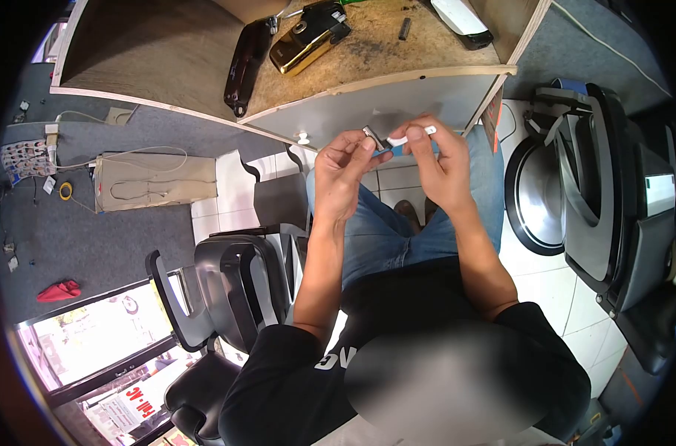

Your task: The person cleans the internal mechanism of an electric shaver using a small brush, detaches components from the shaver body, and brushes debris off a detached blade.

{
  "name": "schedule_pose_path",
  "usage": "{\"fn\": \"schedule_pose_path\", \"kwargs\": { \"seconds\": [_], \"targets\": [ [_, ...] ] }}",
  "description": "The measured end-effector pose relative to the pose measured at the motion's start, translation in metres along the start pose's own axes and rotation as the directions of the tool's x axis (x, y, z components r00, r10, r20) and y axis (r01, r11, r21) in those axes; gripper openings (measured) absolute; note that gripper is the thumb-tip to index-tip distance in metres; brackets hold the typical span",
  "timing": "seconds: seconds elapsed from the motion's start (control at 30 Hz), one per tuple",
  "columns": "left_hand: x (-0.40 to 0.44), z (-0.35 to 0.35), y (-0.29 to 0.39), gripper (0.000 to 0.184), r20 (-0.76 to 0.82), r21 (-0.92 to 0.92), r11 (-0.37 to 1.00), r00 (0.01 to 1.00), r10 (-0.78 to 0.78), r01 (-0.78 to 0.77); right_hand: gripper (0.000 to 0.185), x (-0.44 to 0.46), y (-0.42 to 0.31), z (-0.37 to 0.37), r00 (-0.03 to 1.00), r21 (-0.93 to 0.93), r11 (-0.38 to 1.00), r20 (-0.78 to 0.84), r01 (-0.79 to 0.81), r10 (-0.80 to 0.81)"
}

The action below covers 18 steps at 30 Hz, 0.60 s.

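My left hand [342,175] pinches a small metal clipper blade [373,137] between thumb and fingers. Closed round the white handle of a small brush [430,130] is my right hand [443,160]. The brush's dark end points left and lies close to the blade; I cannot tell whether they touch. Both hands are held above my lap, in front of the shelf's edge. On the shelf beyond them lie a dark red hair clipper [247,65], a gold and black clipper [305,41] and a small dark toothed piece [404,29].
A white and black clipper [460,20] lies at the right of the wooden shelf [375,67]. Black salon chairs stand left [234,286] and right [605,163]. A cardboard box [156,182], cables and a red cloth [59,291] are at the left.
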<state>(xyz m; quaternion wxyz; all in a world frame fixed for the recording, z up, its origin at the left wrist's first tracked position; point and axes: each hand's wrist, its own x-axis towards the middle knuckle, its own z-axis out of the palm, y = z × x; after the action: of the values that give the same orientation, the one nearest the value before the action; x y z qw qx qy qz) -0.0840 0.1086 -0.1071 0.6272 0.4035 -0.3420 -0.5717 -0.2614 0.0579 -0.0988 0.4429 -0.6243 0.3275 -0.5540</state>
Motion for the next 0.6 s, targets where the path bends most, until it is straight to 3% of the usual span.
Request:
{"fn": "schedule_pose_path", "kwargs": {
  "seconds": [0.07,0.17,0.27,0.37,0.47,0.57,0.6],
  "targets": [
    [0.0,-0.002,-0.001,0.013,0.015,-0.006,1.0,1.0,0.001,-0.001,0.024,0.0,-0.01,0.001,0.997,0.06,0.997,0.073,-0.043,0.039],
    [-0.001,0.0,0.0,0.014,0.01,-0.005,1.0,1.0,-0.018,0.018,0.026,0.0,-0.005,0.005,0.99,-0.083,0.988,-0.06,-0.129,0.124],
    [-0.002,-0.001,0.001,0.016,0.031,-0.015,0.999,0.999,-0.039,0.039,0.028,-0.001,0.002,0.001,0.982,0.055,0.989,-0.125,-0.136,0.142],
    [-0.002,-0.003,-0.002,0.017,0.067,-0.013,0.999,0.997,-0.048,0.049,0.03,-0.001,-0.01,0.005,0.988,0.23,0.965,-0.064,-0.122,0.14],
    [0.0,-0.002,-0.005,0.017,0.087,0.038,0.999,0.996,-0.031,0.028,0.031,0.0,-0.002,0.003,0.986,0.072,0.983,0.011,-0.169,0.168],
    [-0.001,-0.003,-0.004,0.016,0.119,0.061,0.998,0.993,-0.014,0.007,0.032,0.0,-0.001,0.005,0.979,0.072,0.984,-0.11,-0.164,0.171],
    [-0.001,-0.003,-0.004,0.016,0.134,0.061,0.998,0.991,-0.011,0.002,0.032,0.001,-0.002,0.004,0.977,0.151,0.974,-0.101,-0.172,0.188]
  ]
}}
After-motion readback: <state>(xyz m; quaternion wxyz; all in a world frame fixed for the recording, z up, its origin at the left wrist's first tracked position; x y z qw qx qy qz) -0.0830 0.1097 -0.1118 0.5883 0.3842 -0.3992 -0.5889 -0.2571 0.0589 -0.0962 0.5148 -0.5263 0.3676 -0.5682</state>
